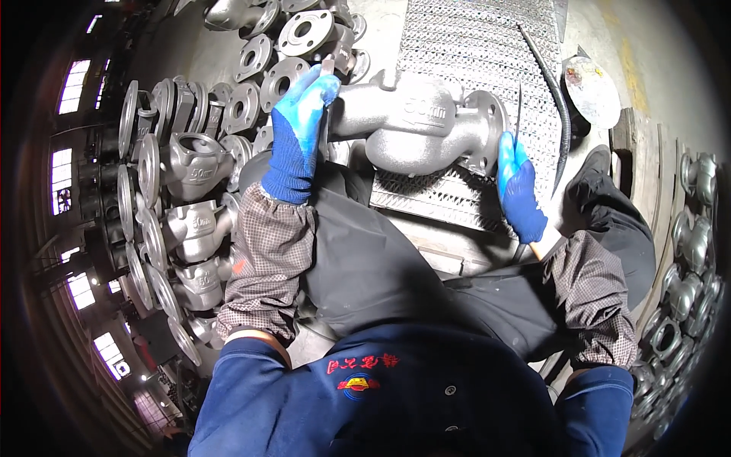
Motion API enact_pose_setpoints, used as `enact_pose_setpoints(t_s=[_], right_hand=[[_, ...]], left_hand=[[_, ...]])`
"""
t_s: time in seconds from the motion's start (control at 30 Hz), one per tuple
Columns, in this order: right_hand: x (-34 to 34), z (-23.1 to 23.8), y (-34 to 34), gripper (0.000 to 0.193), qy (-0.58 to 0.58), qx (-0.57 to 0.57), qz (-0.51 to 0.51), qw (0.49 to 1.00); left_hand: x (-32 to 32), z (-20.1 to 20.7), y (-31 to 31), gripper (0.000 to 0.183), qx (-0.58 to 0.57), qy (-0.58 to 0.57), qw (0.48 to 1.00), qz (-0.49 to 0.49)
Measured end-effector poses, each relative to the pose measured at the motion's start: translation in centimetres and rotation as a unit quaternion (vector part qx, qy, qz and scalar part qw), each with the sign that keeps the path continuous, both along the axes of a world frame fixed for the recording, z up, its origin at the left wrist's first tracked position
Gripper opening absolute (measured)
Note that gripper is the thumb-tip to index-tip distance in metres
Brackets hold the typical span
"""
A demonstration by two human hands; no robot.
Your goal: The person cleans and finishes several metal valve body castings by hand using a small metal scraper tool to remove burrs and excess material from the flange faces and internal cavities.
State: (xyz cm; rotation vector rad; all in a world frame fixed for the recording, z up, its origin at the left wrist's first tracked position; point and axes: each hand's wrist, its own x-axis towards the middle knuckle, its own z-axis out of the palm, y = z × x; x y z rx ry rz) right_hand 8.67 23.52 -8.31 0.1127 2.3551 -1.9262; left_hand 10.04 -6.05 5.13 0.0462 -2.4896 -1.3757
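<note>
Raised lettering (425, 112) seen on grey cast-metal flanged valve body (407, 151), held over silver perforated metal plate (472, 38). Left end clamped in fingers of blue-gloved left hand (299, 122); right flange (492, 126) met by blue-gloved right hand (519, 186), fingers' grip unclear. Left of valve body: grey flanged castings (198, 228), partly hidden; right: black hose (563, 118).

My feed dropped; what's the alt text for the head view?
Left hand and right hand, both blue-gloved, are at opposite ends of a grey flanged casting over a textured metal surface. Similar castings crowd the left side.
</note>
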Motion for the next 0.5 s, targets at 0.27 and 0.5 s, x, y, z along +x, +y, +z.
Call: enact_pose_setpoints(t_s=[0.27, 0.5], right_hand=[[-3.6, 0.3, 0.8, 0.042, -0.075, -0.053, 0.002, 0.996], [-9.0, -0.4, 1.8, 0.048, -0.114, -0.103, -0.018, 0.988]], left_hand=[[-1.3, 0.6, 2.2, 0.054, 0.042, 0.012, 0.999, -0.01], [-4.2, 3.2, 4.4, 0.075, -0.055, -0.073, 0.996, -0.014]])
